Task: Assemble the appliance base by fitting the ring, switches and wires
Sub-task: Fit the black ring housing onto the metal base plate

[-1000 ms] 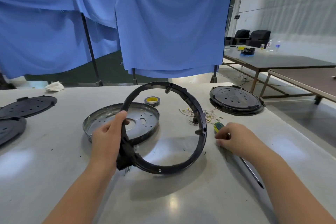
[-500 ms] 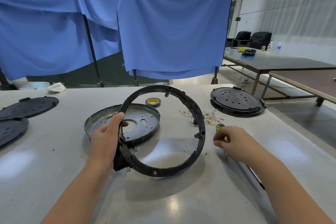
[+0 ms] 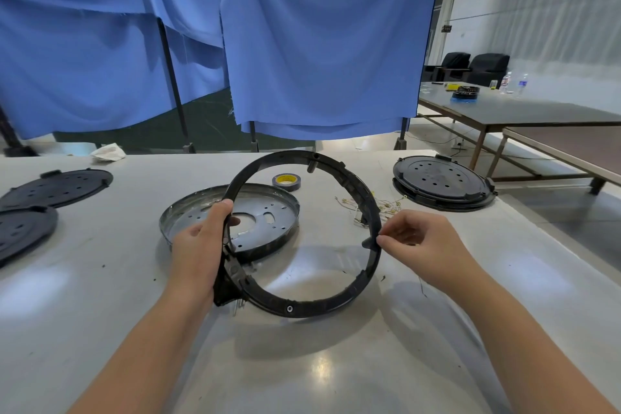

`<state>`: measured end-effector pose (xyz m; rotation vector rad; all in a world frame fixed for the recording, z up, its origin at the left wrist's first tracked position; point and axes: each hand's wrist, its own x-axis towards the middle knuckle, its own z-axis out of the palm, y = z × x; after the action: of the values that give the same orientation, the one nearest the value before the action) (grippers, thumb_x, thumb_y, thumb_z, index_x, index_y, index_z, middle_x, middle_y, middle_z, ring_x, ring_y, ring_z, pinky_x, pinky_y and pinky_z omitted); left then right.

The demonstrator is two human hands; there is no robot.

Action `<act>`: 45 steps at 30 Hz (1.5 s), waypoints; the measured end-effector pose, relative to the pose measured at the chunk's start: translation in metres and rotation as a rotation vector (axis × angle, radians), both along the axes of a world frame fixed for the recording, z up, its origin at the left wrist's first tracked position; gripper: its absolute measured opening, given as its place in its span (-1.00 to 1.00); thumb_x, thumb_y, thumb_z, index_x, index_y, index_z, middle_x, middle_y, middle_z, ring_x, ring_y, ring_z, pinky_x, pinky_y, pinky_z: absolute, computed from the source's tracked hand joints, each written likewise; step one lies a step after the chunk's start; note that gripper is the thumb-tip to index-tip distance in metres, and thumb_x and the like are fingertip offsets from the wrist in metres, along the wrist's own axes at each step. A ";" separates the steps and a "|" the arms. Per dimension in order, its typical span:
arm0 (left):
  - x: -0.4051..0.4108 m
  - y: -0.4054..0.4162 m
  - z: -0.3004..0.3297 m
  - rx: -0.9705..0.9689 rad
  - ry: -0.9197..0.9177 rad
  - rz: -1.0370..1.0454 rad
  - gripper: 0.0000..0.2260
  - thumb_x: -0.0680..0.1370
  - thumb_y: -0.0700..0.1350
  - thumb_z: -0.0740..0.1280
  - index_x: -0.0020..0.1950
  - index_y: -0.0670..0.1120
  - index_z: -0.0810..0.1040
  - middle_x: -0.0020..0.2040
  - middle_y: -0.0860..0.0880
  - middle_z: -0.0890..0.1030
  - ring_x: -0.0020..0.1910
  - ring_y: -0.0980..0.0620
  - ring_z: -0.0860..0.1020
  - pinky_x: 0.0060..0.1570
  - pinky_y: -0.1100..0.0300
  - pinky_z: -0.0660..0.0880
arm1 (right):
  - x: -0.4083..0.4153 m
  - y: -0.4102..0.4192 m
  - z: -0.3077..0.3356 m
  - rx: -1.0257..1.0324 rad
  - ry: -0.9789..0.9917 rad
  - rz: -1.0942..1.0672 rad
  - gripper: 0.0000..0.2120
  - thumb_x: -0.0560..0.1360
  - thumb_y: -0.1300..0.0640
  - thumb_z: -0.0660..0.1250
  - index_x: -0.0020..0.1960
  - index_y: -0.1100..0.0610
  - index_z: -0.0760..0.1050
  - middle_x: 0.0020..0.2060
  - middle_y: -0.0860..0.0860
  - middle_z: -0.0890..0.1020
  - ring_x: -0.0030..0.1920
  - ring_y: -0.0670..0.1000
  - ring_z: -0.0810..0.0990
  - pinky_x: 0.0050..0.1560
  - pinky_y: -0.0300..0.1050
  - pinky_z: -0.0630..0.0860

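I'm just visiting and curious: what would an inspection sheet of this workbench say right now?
Surface: pale table, glossy, with small dark specks.
Job's things: black ring held tilted above the table; metal base pan behind it; loose wires.
Clutter: tape roll; black perforated discs; crumpled rag.
Hands: left hand grips the ring; right hand pinches its opposite rim.
Cables: only the loose wires.
Surroundings: blue curtains, other tables, chairs.
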<state>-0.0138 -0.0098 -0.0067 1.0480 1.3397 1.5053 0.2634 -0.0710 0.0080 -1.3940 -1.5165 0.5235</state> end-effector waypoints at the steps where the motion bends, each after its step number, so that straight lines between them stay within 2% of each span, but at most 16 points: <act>1: 0.000 0.000 0.000 0.004 0.002 -0.001 -0.65 0.26 0.33 0.35 -0.31 0.07 0.68 -0.24 -0.11 0.53 -0.42 0.01 0.42 -0.49 0.20 0.38 | 0.000 0.000 0.000 -0.001 -0.009 0.006 -0.86 0.39 0.34 0.46 -0.25 0.12 0.62 -0.36 -0.03 0.67 -0.31 -0.09 0.63 -0.21 -0.31 0.55; 3: 0.000 0.000 0.000 0.011 0.000 -0.003 -0.64 0.26 0.32 0.35 -0.30 0.06 0.68 -0.27 -0.11 0.52 -0.47 0.05 0.41 -0.51 0.20 0.37 | 0.000 0.000 -0.001 -0.004 -0.002 0.017 -0.88 0.39 0.32 0.47 -0.25 0.13 0.62 -0.36 -0.07 0.68 -0.31 -0.12 0.63 -0.23 -0.34 0.54; 6: 0.000 -0.001 0.001 0.014 -0.010 -0.008 -0.62 0.26 0.32 0.36 -0.29 0.03 0.69 -0.38 -0.07 0.49 -0.56 0.09 0.41 -0.55 0.23 0.36 | 0.001 0.001 -0.001 -0.038 0.071 0.009 -0.92 0.36 0.23 0.52 -0.24 0.12 0.64 -0.32 -0.01 0.69 -0.28 -0.08 0.65 -0.22 -0.31 0.56; 9: 0.000 -0.001 0.001 0.006 -0.009 -0.009 -0.60 0.25 0.33 0.36 -0.29 0.00 0.69 -0.46 -0.03 0.44 -0.58 0.08 0.39 -0.58 0.24 0.35 | 0.003 0.002 -0.001 -0.092 0.140 0.038 -0.94 0.39 0.24 0.50 -0.22 0.14 0.63 -0.31 -0.02 0.71 -0.26 -0.12 0.66 -0.26 -0.39 0.51; 14: 0.001 -0.003 0.003 -0.006 -0.018 -0.018 -0.61 0.24 0.32 0.36 -0.30 0.01 0.69 -0.40 -0.07 0.44 -0.49 0.01 0.37 -0.47 0.20 0.36 | 0.004 0.004 -0.003 -0.143 0.224 0.010 -0.94 0.41 0.27 0.47 -0.20 0.14 0.63 -0.30 0.01 0.70 -0.28 -0.10 0.64 -0.18 -0.31 0.57; 16: 0.001 -0.004 0.004 -0.004 -0.016 -0.024 -0.59 0.23 0.33 0.36 -0.30 0.00 0.68 -0.36 -0.10 0.41 -0.48 -0.01 0.36 -0.45 0.19 0.35 | 0.003 0.006 -0.005 -0.163 0.273 -0.033 -0.88 0.39 0.27 0.50 -0.13 0.19 0.57 -0.28 0.06 0.67 -0.26 -0.02 0.65 -0.14 -0.21 0.61; 19: 0.002 -0.004 0.005 -0.002 -0.014 -0.028 -0.57 0.22 0.33 0.36 -0.30 -0.02 0.68 -0.28 -0.13 0.37 -0.41 -0.06 0.33 -0.40 0.16 0.32 | 0.003 0.009 -0.007 -0.236 0.431 -0.026 -0.82 0.41 0.31 0.47 -0.05 0.22 0.51 -0.14 0.20 0.66 -0.10 0.16 0.67 -0.05 -0.04 0.64; 22: 0.002 -0.004 0.005 -0.001 -0.013 -0.029 -0.58 0.23 0.33 0.35 -0.30 -0.01 0.68 -0.28 -0.13 0.38 -0.41 -0.05 0.34 -0.40 0.15 0.32 | 0.005 0.010 -0.007 -0.314 0.465 0.039 -0.82 0.46 0.28 0.43 0.03 0.23 0.52 -0.09 0.19 0.70 -0.05 0.14 0.68 -0.13 -0.14 0.63; 25: 0.002 -0.004 0.005 0.006 -0.008 -0.036 -0.58 0.23 0.35 0.35 -0.29 0.00 0.68 -0.26 -0.09 0.39 -0.39 -0.06 0.33 -0.40 0.15 0.32 | 0.011 0.011 -0.007 -0.247 0.340 -0.043 -0.94 0.49 0.20 0.40 -0.04 0.17 0.58 -0.19 0.09 0.70 -0.17 0.03 0.65 -0.23 -0.27 0.58; 28: 0.002 -0.004 0.004 0.005 -0.010 -0.037 -0.57 0.24 0.34 0.35 -0.29 0.00 0.68 -0.26 -0.09 0.38 -0.43 -0.03 0.34 -0.47 0.21 0.34 | 0.027 0.009 -0.006 -0.109 -0.050 -0.214 -0.94 0.48 0.17 0.41 -0.14 0.03 0.60 -0.24 -0.05 0.65 -0.24 -0.09 0.57 -0.26 -0.37 0.46; 30: 0.002 -0.005 0.004 0.004 -0.012 -0.032 -0.57 0.25 0.33 0.35 -0.29 -0.02 0.68 -0.27 -0.11 0.38 -0.46 -0.01 0.34 -0.51 0.24 0.35 | 0.041 0.007 -0.006 -0.155 -0.327 -0.237 -0.88 0.46 0.15 0.41 -0.18 -0.06 0.58 -0.23 -0.12 0.60 -0.21 -0.12 0.52 -0.27 -0.32 0.38; 32: 0.002 -0.004 0.005 0.003 -0.006 -0.031 -0.57 0.25 0.33 0.35 -0.29 -0.02 0.68 -0.27 -0.12 0.38 -0.40 -0.03 0.36 -0.46 0.21 0.35 | 0.049 0.005 -0.005 -0.309 -0.495 -0.193 -0.84 0.46 0.12 0.41 -0.22 -0.13 0.55 -0.17 -0.11 0.54 -0.17 -0.12 0.48 -0.25 -0.27 0.36; 35: 0.003 -0.005 0.006 -0.002 0.004 -0.034 -0.56 0.23 0.35 0.34 -0.29 -0.01 0.69 -0.27 -0.12 0.39 -0.33 -0.05 0.36 -0.34 0.11 0.33 | 0.052 0.004 -0.004 -0.465 -0.580 -0.139 -0.88 0.44 0.08 0.42 -0.22 -0.13 0.58 -0.08 -0.09 0.45 -0.12 -0.11 0.47 -0.22 -0.26 0.36; 37: 0.003 -0.006 0.006 -0.007 0.002 -0.029 -0.57 0.23 0.34 0.34 -0.30 -0.01 0.69 -0.29 -0.11 0.42 -0.34 -0.04 0.37 -0.35 0.11 0.33 | 0.052 0.002 -0.003 -0.509 -0.604 -0.118 -0.89 0.43 0.07 0.43 -0.20 -0.13 0.57 -0.05 -0.10 0.40 -0.12 -0.11 0.46 -0.19 -0.27 0.36; 41: 0.004 -0.006 0.006 -0.026 -0.011 -0.036 -0.57 0.22 0.34 0.35 -0.30 -0.01 0.69 -0.30 -0.09 0.46 -0.36 -0.03 0.40 -0.41 0.17 0.38 | 0.047 -0.001 0.000 -0.558 -0.726 -0.126 -0.89 0.43 0.05 0.43 -0.15 -0.13 0.53 0.00 -0.06 0.36 -0.08 -0.07 0.46 -0.09 -0.23 0.37; 45: 0.008 -0.007 0.004 -0.023 -0.029 -0.049 -0.61 0.22 0.31 0.35 -0.31 0.01 0.69 -0.27 -0.11 0.50 -0.49 0.06 0.46 -0.60 0.26 0.40 | 0.041 -0.001 0.002 -0.582 -0.803 -0.164 -0.83 0.45 0.20 0.40 -0.12 -0.08 0.56 0.04 0.00 0.34 -0.04 0.01 0.46 -0.10 -0.23 0.38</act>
<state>-0.0056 -0.0165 -0.0023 1.0340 1.2992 1.4604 0.3041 -0.0720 0.0095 -2.3528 -1.9220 0.3168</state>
